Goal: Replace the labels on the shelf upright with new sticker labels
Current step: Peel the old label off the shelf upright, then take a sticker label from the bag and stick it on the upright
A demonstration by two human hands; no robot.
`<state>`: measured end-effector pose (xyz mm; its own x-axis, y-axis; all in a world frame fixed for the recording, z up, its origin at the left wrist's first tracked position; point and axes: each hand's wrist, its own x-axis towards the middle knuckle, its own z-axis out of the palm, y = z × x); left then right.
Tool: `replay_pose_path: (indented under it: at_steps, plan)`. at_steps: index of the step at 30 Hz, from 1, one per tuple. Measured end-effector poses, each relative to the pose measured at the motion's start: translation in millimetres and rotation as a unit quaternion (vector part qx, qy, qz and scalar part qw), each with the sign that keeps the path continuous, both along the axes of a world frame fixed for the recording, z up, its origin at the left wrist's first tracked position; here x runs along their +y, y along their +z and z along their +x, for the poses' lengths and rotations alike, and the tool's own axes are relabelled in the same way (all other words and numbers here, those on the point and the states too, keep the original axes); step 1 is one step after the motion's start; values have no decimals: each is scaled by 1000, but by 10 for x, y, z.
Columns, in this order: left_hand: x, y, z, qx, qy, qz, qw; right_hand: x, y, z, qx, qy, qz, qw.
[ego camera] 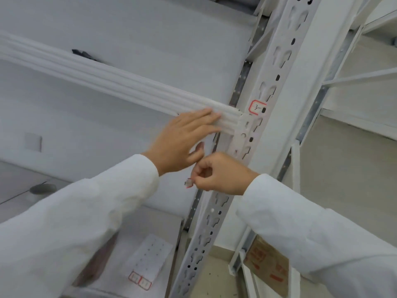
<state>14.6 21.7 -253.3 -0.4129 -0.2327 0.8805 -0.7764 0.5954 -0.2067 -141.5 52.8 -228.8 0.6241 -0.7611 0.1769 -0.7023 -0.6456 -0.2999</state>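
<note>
one sticker label (188,183), seemingly at right hand (223,174) fingertips

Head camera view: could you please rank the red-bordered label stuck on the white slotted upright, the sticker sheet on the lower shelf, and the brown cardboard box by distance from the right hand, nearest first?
From the right hand, which pinches a small peeled sticker:
1. Red-bordered label on the white slotted upright, above the hand.
2. Brown cardboard box, below and to the right.
3. Sticker sheet on the lower shelf, below and to the left, only slightly farther.

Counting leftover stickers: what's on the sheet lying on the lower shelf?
Two red-bordered labels sit at the sticker sheet's near end; the rest looks bare. The left sleeve hides none of it.
</note>
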Motion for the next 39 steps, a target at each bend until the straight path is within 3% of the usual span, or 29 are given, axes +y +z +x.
replay_pose_path:
  at_steps: [3, 5, 9, 12, 14, 24, 31, 39]
  plan:
    - [-22, -596, 508, -21, 73, 36, 996, -120, -266, 297, 34, 15, 18, 999]
    - [-9, -970, 818, 47, 152, 114, 981, -248, -464, 537, 39, 19, 28, 999]
    - [-47, -1576, 1347, 223, 277, 241, 903, -524, -926, 1143, 42, 29, 40, 998]
    - [-39, -1837, 1635, 243, 352, 330, 841, -728, -1322, 1542, 16, 15, 54, 998]
    - [-34, -1977, 1771, 236, 363, 363, 825, -841, -1595, 1733, 19, 13, 72, 997]
    - [-2, -2349, 2099, 246, 388, 431, 776, -1104, -2424, 2255, 28, -7, 120, 992]
    - [16, -2401, 2152, 253, 381, 450, 767, -1160, -2537, 2366, 67, -6, 74, 995]
    - [-2, -2291, 2042, 279, 335, 417, 798, -1076, -2129, 2219, 143, 20, 6, 989]
